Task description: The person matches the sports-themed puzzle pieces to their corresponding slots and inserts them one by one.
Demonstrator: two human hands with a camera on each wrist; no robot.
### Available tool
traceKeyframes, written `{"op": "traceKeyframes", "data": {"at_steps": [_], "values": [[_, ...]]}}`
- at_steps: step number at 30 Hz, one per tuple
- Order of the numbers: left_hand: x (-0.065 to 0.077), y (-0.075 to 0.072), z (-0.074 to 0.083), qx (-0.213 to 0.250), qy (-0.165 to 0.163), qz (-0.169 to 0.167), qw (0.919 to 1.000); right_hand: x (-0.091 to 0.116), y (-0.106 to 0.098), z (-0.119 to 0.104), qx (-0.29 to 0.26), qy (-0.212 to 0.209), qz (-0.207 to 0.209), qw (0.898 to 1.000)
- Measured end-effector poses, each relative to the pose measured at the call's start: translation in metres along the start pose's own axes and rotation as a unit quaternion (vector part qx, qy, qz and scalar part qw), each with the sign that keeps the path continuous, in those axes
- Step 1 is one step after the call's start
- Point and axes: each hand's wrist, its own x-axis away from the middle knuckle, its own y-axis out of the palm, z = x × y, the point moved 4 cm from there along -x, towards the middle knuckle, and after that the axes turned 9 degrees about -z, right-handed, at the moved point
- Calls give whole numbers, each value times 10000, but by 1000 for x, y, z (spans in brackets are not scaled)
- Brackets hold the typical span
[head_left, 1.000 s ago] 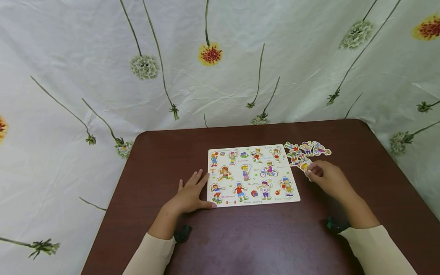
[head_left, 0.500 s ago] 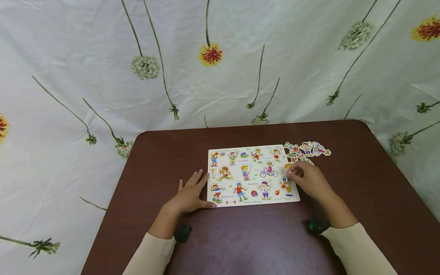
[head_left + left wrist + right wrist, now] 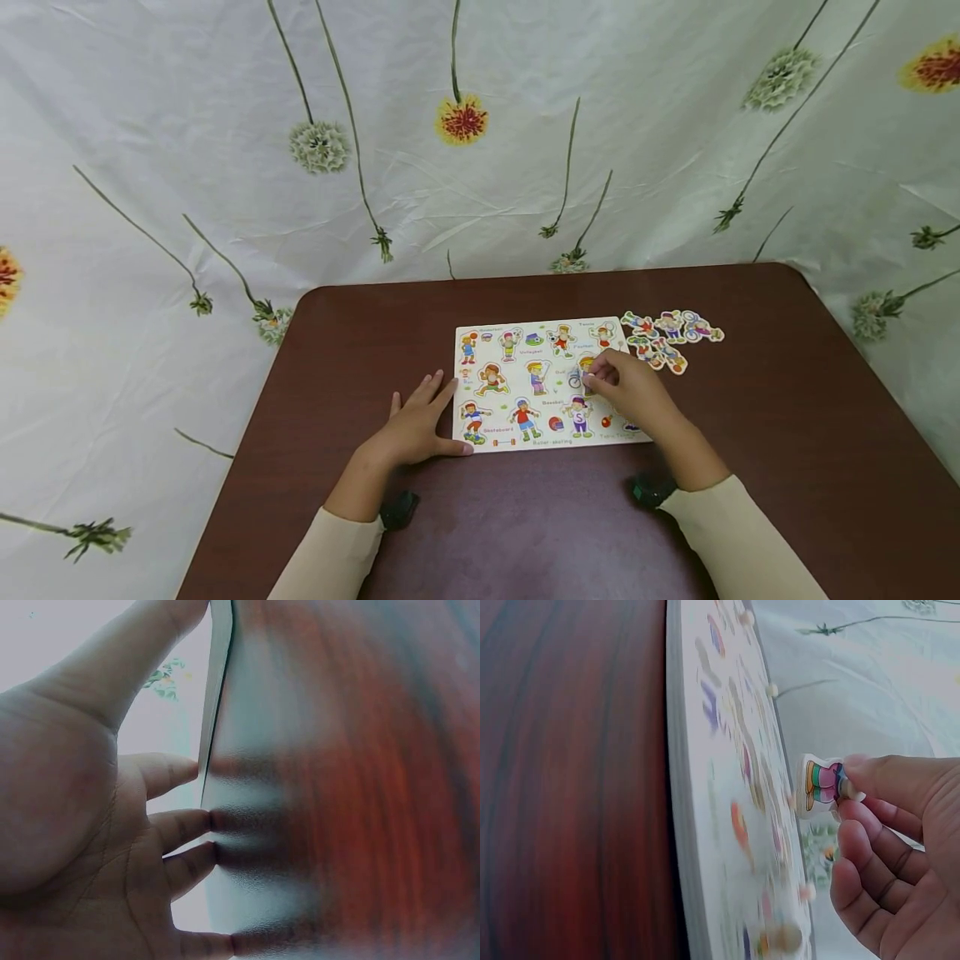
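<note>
A white wooden puzzle board printed with children doing sports lies on the table. My left hand rests at the board's left edge with fingers spread, the thumb at its lower left corner. Above the board's right half, my right hand pinches a puzzle piece between thumb and fingertips. The right wrist view shows the piece's legs and pink-purple clothing, held clear of the board; the fingers hide the rest. In the left wrist view, the fingertips touch the dark tabletop beside the board's edge.
Several loose puzzle pieces lie clustered off the board's upper right corner. Small round knobs stick up from the board. The dark brown table meets a white flowered cloth hanging behind it.
My right hand has taken a puzzle piece from the loose cluster and carried it left, over the board's right half. The left hand stays in place.
</note>
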Motion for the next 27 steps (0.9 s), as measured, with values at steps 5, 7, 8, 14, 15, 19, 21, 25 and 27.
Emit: {"op": "traceKeyframes", "data": {"at_steps": [5,7,8,14,15,19,21,25,27], "values": [[-1,1,-1,20,2,17,10000,-6,12,-12,-132,-8,-40,9999],[-1,1,-1,33,-7,8,10000,-9,17,-18,-148,-49,-77,9998],[-1,1,-2,32,-2,23,10000,-11,20,-21,-159,-77,-100,9998],[-2,1,-2,38,-10,20,10000,-22,34,-34,-65,-149,-146,9998],[-1,0,-1,45,-8,4,10000,-23,35,-35,-56,-172,-138,9997],[-1,0,-1,95,-5,-34,9999,-30,43,-39,-119,-151,-185,9996],[0,-1,-1,109,-26,-50,9999,-33,47,-39,-84,-133,-246,9996],[-1,-1,-2,133,-56,-47,9999,-38,52,-39,19,-27,-324,9995],[0,-1,-2,126,-26,-19,9999,-40,53,-40,96,0,-367,9993]]}}
